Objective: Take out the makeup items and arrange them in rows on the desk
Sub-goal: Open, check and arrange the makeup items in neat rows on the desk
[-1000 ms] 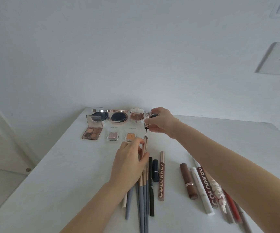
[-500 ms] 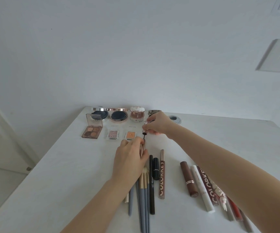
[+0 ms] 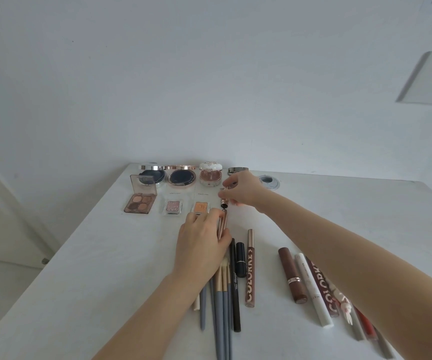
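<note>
- Honestly, most of the sorting looks done already: the white desk has a back row of three opened compacts, and just in front of them a four-pan palette plus two single eyeshadow pans.
- Nearer the camera there's a row of long stuff lying side by side: grey-handled brushes, a black liner pen, a small black lipstick and a brown Colorkey tube.
- Further right, a second bunch: a brown lipstick, a white tube and a few more, partly under the forearm.
- Right hand pinches a small rose-gold bottle, mouth pointing toward the camera.
- Left hand grips its rose-gold wand cap, dark tip just at the bottle's mouth.
- My guess: close it, lay it in a row. No bag in view, so can't tell what's left to take out.
</note>
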